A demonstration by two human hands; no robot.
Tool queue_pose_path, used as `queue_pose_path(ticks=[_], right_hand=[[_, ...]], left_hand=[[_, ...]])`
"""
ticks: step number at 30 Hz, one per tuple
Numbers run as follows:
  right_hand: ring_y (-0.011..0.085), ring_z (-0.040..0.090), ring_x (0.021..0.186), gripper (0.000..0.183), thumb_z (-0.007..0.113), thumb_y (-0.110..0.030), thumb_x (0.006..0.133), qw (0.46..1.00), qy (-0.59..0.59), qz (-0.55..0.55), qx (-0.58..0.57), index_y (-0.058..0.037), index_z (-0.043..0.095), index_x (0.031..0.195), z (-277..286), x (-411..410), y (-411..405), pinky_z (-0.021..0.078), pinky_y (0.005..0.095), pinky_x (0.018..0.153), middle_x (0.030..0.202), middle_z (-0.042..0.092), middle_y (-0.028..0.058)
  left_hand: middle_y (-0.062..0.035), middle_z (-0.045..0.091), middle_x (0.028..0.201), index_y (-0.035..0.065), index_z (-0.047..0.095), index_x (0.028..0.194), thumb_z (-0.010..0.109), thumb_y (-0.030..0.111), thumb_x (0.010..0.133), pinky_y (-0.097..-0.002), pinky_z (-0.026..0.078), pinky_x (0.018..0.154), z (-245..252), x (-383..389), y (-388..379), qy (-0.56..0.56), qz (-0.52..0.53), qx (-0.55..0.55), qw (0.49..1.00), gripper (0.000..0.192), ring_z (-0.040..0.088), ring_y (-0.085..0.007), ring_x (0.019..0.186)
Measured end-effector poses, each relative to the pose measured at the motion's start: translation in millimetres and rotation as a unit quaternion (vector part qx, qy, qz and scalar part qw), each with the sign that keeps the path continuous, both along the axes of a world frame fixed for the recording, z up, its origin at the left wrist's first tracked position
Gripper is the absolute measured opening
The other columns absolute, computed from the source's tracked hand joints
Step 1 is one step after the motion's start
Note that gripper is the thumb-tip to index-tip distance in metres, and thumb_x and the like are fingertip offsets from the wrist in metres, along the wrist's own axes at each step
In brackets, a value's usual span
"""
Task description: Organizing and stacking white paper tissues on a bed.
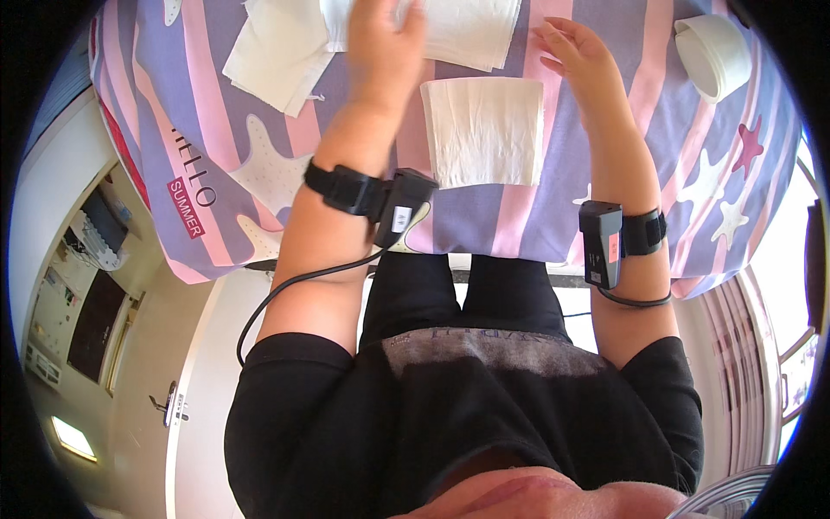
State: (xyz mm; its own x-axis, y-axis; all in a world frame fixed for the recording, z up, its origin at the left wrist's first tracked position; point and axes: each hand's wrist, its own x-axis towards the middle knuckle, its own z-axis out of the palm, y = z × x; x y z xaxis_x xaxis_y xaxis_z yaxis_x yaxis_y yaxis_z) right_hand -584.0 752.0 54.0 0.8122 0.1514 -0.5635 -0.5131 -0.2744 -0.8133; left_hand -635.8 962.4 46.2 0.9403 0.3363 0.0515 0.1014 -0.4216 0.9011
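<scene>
My left hand point(388, 55) reaches over a stack of white cloth sheets point(470, 32) at the top edge of the view. Its fingertips are cut off, so any hold on the sheets cannot be seen. To the right of that stack, my right hand point(574, 48) hovers above the striped cover with loosely bent, parted fingers and nothing in them. A folded white cloth point(483, 133) with wrinkles lies between my forearms. Left of my left hand, more white sheets point(279, 61) lie at an angle, with a loose thread at one corner.
A roll of white material point(713, 58) rests at the far right. Under everything is a pink and purple striped cover point(454, 224) with starfish prints. Black strapped devices sit on both forearms, and a cable point(285, 285) hangs from the left one. A door point(214, 415) stands at left.
</scene>
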Motion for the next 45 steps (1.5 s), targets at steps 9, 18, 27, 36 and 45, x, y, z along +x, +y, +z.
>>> queue_pose_path(ticks=[9, 18, 27, 36, 45], right_hand=[[0.0149, 0.06, 0.072, 0.021, 0.059, -0.012, 0.084, 0.983, 0.158, -0.025, 0.089, 0.0028, 0.057, 0.098, -19, 15, 35, 0.0477, 0.0251, 0.064, 0.082, 0.062, 0.0068], [0.0146, 0.061, 0.091, 0.037, 0.059, -0.021, 0.086, 0.998, 0.059, 0.012, 0.021, 0.0014, 0.053, 0.114, -51, 19, -20, 0.0482, 0.0257, 0.08, 0.1, 0.062, 0.0094], [0.0167, 0.059, 0.098, 0.026, 0.062, -0.019, 0.085, 0.997, 0.064, -0.031, 0.026, -0.001, 0.059, 0.103, -36, 10, -12, 0.0459, 0.0262, 0.087, 0.1, 0.063, 0.0102], [0.0163, 0.062, 0.071, 0.029, 0.057, -0.025, 0.088, 0.961, 0.153, -0.163, 0.162, 0.0012, 0.058, 0.101, -32, 9, -11, 0.0503, 0.0264, 0.064, 0.082, 0.063, 0.0074], [0.0138, 0.061, 0.078, 0.026, 0.061, -0.02, 0.085, 0.988, 0.089, 0.02, 0.123, -0.0009, 0.059, 0.102, -43, 4, -15, 0.0487, 0.0248, 0.068, 0.09, 0.064, 0.0062]], left_hand=[[-0.0168, 0.04, 0.127, 0.005, 0.054, 0.115, 0.06, 0.017, 0.076, -0.0377, 0.032, 0.099, 0, -9, 88, 0.07, 0.104, 0.28, 0.952, 0.042, 0.036, -0.0313, 0.12], [-0.0125, 0.058, 0.094, -0.0028, 0.052, 0.109, 0.07, 0.021, 0.075, -0.0299, 0.047, 0.077, 11, 4, 42, 0.114, 0.06, 0.245, 0.961, 0.045, 0.057, -0.0198, 0.086], [-0.0086, 0.056, 0.091, 0.0001, 0.051, 0.105, 0.054, -0.002, 0.079, -0.0267, 0.045, 0.073, 38, 4, -16, 0.081, 0.027, 0.027, 0.996, 0.026, 0.056, -0.0161, 0.083], [-0.0155, 0.059, 0.096, -0.0017, 0.052, 0.107, 0.06, 0.007, 0.079, -0.0335, 0.045, 0.08, 11, 16, -41, -0.04, -0.078, 0.118, 0.989, 0.03, 0.058, -0.0276, 0.09], [-0.0141, 0.06, 0.104, -0.0034, 0.049, 0.113, 0.057, 0.011, 0.077, -0.0307, 0.044, 0.083, -2, 36, -22, 0.218, -0.047, -0.131, 0.966, 0.039, 0.058, -0.0219, 0.096]])
